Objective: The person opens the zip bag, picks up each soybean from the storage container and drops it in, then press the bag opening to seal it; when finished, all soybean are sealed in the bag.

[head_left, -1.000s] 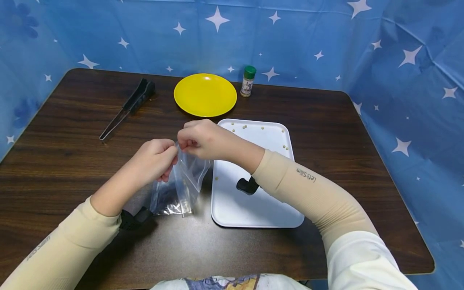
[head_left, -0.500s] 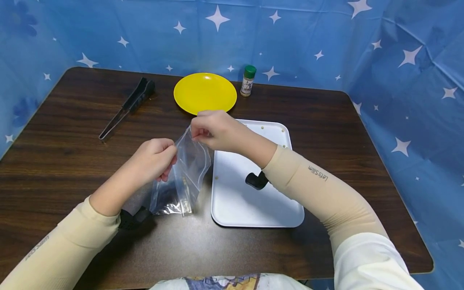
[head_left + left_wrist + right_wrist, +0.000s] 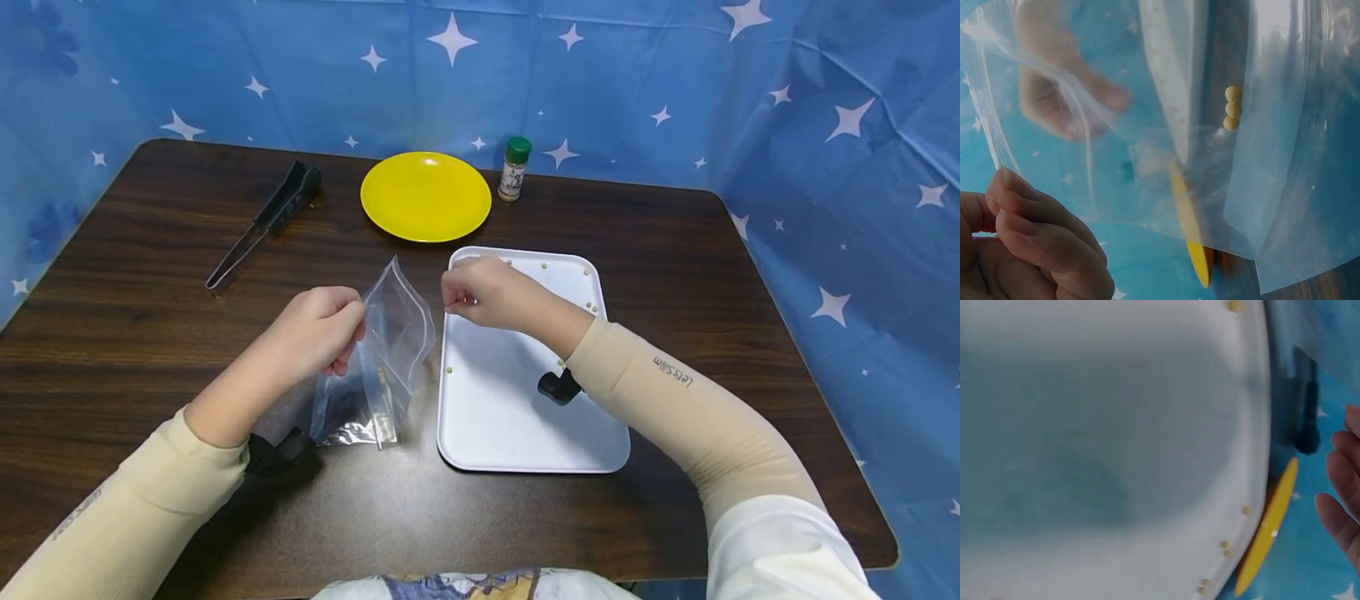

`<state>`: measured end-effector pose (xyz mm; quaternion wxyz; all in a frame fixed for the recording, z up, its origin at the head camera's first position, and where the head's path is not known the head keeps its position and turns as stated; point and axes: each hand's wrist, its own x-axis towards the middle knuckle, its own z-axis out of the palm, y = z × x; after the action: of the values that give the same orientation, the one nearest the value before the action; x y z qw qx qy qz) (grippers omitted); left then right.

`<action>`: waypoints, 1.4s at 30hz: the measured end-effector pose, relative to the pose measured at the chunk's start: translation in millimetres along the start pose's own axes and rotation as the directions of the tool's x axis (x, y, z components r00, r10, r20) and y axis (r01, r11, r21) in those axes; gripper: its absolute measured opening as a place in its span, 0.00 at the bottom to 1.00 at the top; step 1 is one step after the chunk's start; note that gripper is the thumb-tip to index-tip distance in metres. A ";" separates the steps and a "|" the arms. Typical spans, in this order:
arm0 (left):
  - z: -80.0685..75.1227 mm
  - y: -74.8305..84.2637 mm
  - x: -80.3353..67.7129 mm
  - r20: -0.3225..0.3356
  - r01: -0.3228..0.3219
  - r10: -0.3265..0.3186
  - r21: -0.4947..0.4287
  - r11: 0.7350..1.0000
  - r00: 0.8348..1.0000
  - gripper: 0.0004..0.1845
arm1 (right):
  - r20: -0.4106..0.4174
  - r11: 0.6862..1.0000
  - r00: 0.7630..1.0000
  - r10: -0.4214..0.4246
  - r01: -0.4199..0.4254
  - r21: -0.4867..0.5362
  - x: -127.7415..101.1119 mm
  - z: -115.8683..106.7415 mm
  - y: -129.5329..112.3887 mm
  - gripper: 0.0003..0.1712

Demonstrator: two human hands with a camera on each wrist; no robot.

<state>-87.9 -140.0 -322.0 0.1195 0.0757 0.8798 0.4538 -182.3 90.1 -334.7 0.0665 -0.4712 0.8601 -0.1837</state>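
My left hand (image 3: 324, 327) pinches the near lip of a clear plastic zip bag (image 3: 392, 346) that stands open on the dark table. In the left wrist view its fingers (image 3: 1035, 240) hold the bag's film (image 3: 1147, 112), and three small yellowish balls (image 3: 1232, 109) show through it. My right hand (image 3: 471, 293) hovers over the far left part of a white tray (image 3: 525, 425), fingers loosely curled, touching neither bag nor tray. Its fingertips (image 3: 1338, 506) show nothing between them above the tray (image 3: 1116, 425). Small beans (image 3: 545, 266) lie along the tray's far edge.
A yellow plate (image 3: 425, 196) sits behind the tray, with a green-capped spice jar (image 3: 513, 169) to its right. Black tongs (image 3: 262, 225) lie at the far left. Blue star-patterned sheets wall the table on three sides.
My right hand has let go of the bag's far lip and moved right and down over the tray. The bag stays open, still pinched by the left hand.
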 end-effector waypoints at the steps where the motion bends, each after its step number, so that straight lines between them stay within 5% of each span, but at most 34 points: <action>1: 0.4 -0.4 0.2 -0.001 0.001 -0.001 -0.001 1.000 1.000 0.15 | 0.011 1.000 1.000 0.000 0.000 -0.005 -1.1 3.5 0.7 0.05; 12: 2.0 -1.3 0.3 -0.002 0.008 -0.008 -0.009 1.000 1.000 0.14 | 0.165 0.999 0.986 -0.017 0.022 -0.029 -11.1 35.9 -0.2 0.05; 42: 5.0 -3.8 1.8 -0.009 0.024 -0.024 -0.012 1.000 1.000 0.14 | 0.160 0.988 0.981 -0.111 0.092 0.121 -25.7 48.8 -11.8 0.06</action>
<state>-88.3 -137.9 -328.1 0.1215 0.0624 0.8785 0.4578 -145.0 93.4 -376.8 0.1552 -0.5236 0.8147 -0.1951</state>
